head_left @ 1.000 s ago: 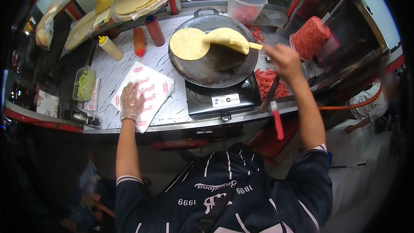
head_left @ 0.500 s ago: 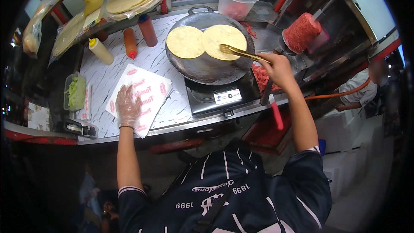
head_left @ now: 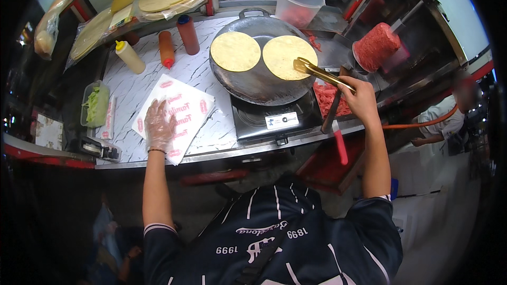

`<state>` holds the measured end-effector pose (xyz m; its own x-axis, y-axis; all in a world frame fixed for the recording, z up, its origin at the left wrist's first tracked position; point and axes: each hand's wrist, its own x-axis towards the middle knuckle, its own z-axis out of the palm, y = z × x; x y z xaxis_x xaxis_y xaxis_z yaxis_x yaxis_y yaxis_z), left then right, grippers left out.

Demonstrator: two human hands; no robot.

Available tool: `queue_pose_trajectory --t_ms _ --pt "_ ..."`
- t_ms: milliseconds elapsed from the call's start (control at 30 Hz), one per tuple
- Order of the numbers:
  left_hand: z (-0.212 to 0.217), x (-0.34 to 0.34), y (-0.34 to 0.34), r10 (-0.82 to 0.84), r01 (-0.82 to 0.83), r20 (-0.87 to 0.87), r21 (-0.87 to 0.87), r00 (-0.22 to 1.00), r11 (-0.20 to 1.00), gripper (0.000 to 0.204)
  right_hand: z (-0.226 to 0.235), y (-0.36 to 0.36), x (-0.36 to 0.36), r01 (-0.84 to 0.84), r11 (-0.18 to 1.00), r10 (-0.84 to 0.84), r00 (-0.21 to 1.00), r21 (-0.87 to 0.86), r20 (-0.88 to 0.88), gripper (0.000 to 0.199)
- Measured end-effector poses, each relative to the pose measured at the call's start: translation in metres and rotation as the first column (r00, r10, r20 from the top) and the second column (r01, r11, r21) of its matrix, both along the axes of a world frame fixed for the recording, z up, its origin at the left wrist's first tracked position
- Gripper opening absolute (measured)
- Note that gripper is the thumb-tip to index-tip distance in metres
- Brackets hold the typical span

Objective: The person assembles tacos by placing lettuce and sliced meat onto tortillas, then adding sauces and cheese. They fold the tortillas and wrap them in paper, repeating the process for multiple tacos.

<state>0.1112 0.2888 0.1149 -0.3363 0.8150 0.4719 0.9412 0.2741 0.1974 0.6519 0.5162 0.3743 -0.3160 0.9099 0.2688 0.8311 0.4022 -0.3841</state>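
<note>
1. The right hand point(head_left: 362, 100) grips gold tongs point(head_left: 322, 74). Their tips touch the right tortilla point(head_left: 288, 55) in the pan point(head_left: 259, 82), upper middle of the frame.
2. A second ago that tortilla hung folded over the pan. Now it lies flat beside the left tortilla point(head_left: 235, 50), so both are warming.
3. The gloved left hand point(head_left: 158, 124) lies open and flat on the white paper point(head_left: 182, 108) on the counter point(head_left: 211, 132), center left, as before.
4. Sauce bottles point(head_left: 166, 47) stand in the upper left.

Right hand point(head_left: 362, 100) with tongs point(head_left: 321, 74) over tortilla point(head_left: 289, 57)
</note>
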Motion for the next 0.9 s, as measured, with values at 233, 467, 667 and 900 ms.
queue_pose_trajectory --t_ms 233,467,667,900 --pt "0.003 0.005 0.000 0.035 -0.034 0.026 -0.023 0.999 0.999 0.060 -0.019 0.009 -0.015 -0.173 0.985 0.174 0.978 0.011 -0.114 0.030" --pt "0.002 0.001 0.000 0.017 -0.014 0.051 -0.055 0.999 0.998 0.064 -0.016 -0.005 -0.024 -0.223 0.960 0.225 0.974 0.168 0.011 0.034" --pt "-0.004 -0.002 0.001 0.032 -0.031 0.013 -0.067 0.999 0.997 0.065 -0.011 -0.008 -0.032 -0.516 0.774 0.425 0.853 0.366 0.304 0.051" --pt "-0.001 -0.002 -0.001 0.003 0.001 0.061 -0.067 0.998 0.998 0.067 -0.040 0.014 -0.118 -0.582 0.647 0.491 0.812 0.493 0.315 0.047"
